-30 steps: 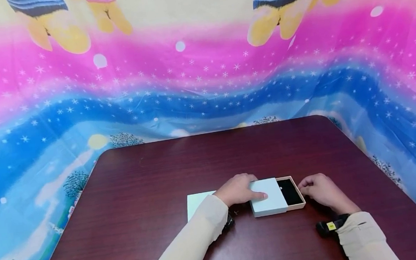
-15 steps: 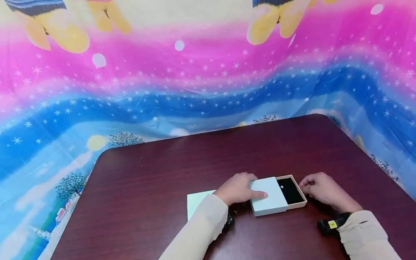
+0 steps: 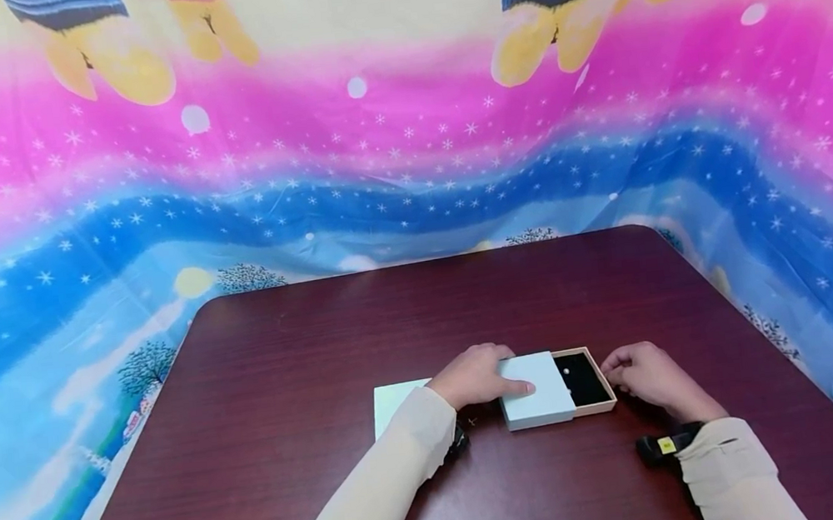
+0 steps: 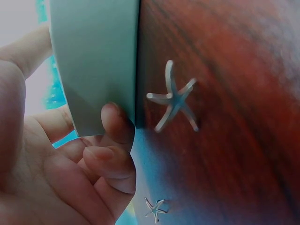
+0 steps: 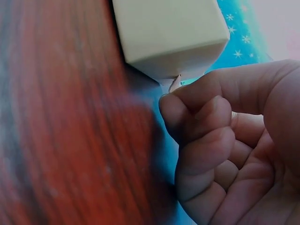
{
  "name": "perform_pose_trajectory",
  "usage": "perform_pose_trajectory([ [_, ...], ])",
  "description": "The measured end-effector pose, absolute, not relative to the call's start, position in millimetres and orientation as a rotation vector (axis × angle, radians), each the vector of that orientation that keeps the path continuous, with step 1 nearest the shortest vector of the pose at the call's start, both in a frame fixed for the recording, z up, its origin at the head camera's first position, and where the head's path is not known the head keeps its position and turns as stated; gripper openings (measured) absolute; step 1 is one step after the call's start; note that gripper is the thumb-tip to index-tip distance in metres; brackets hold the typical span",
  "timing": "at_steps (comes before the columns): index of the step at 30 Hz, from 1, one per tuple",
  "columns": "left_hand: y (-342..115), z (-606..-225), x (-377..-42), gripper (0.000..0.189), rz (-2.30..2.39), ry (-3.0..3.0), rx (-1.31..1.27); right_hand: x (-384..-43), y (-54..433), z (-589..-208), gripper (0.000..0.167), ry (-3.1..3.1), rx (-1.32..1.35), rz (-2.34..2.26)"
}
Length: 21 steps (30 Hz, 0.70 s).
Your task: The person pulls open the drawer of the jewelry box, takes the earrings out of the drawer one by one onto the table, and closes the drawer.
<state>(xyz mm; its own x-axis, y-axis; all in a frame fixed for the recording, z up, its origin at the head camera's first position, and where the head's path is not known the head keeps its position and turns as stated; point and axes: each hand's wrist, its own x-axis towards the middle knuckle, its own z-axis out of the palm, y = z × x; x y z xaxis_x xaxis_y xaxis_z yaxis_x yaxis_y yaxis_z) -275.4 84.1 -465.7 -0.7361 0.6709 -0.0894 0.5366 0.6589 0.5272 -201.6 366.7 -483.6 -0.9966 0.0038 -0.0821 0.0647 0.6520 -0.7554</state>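
Observation:
A pale drawer-style jewelry box [image 3: 538, 391] lies on the table, its tray [image 3: 583, 378] partly out to the right. Black padding lines the tray, with a small shiny white dot on it. My left hand [image 3: 473, 378] grips the pale outer sleeve, thumb across its top; in the left wrist view the sleeve [image 4: 96, 61] sits between thumb and fingers. At the tray's right end, my right hand [image 3: 646, 376] pinches a small ribbon pull tab [image 5: 175, 83]. Two silver starfish-shaped pieces, one larger [image 4: 176, 99] and one smaller [image 4: 154, 209], lie on the table near the left hand.
Another flat pale piece [image 3: 398, 402], perhaps a second box, lies left of the jewelry box, partly hidden behind the left forearm. The dark reddish wooden table [image 3: 304, 346] has rounded far corners. A printed cloth [image 3: 392, 162] hangs behind it.
The tray has slid slightly farther out to the right, with the right hand moving along with it. More of the white dot on the padding shows. The left hand stays on the sleeve.

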Motion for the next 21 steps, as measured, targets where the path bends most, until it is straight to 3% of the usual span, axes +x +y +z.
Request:
perform_pose_trajectory([
  [21,84.2,-464.2,-275.7,0.061,0.712,2.586,0.95,-199.8,367.4,-479.2,0.012,2.776,0.089,-1.266],
])
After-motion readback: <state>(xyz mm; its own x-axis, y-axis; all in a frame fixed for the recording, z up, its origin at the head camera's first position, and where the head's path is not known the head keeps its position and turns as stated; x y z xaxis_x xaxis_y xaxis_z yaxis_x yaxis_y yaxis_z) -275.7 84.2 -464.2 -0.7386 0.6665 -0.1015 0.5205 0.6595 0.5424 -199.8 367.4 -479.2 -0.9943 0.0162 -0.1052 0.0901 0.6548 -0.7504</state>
